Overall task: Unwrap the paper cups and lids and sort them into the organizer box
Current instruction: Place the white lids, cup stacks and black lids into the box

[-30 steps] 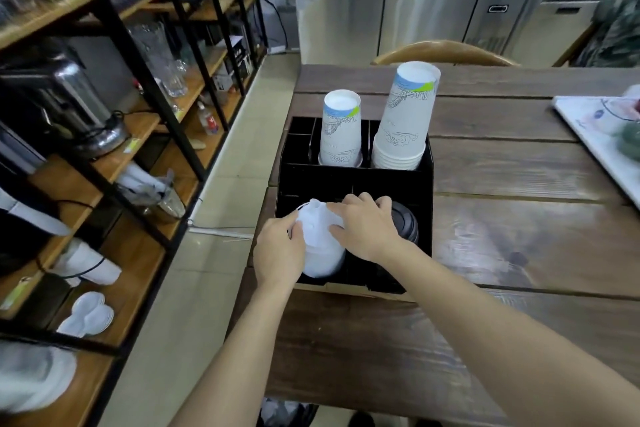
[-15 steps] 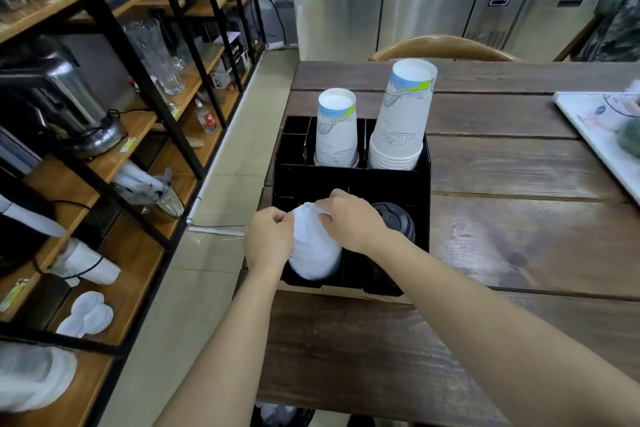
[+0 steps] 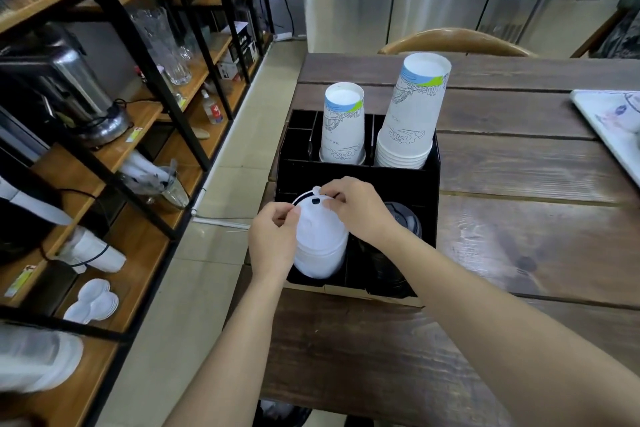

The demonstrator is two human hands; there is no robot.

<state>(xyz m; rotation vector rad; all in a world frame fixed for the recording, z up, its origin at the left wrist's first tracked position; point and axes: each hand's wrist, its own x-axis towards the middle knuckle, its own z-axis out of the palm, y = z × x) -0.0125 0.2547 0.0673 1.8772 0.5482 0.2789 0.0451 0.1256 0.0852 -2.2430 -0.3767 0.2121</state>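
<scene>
- Black organizer box sitting on dark wooden table, near its left edge
- Stack of white lids standing in front-left compartment of that box, leaning slightly toward the left hand
- Left hand curled against left side of the white stack, thumb and forefinger pinched at its upper rim
- Right hand closed over the top of the stack, fingertips pinching the rim of the uppermost lid beside its small tab; whether a thin wrapper lies under the fingers cannot be told
- Stack of black lids in front-right compartment, just beside the white one, partly hidden by right wrist
- Shorter stack of paper cups upside down in rear middle compartment, printed in blue and green
- Taller stack of paper cups upside down in rear right compartment, leaning a little to the right
- Narrow rear-left slots dark, contents unclear
- White tray at far right of table, well apart from box
- Wooden chair back beyond table's far edge
- Metal-framed wooden shelving along left side, holding glassware and white stacked items
- Stainless steel cabinets along back wall
</scene>
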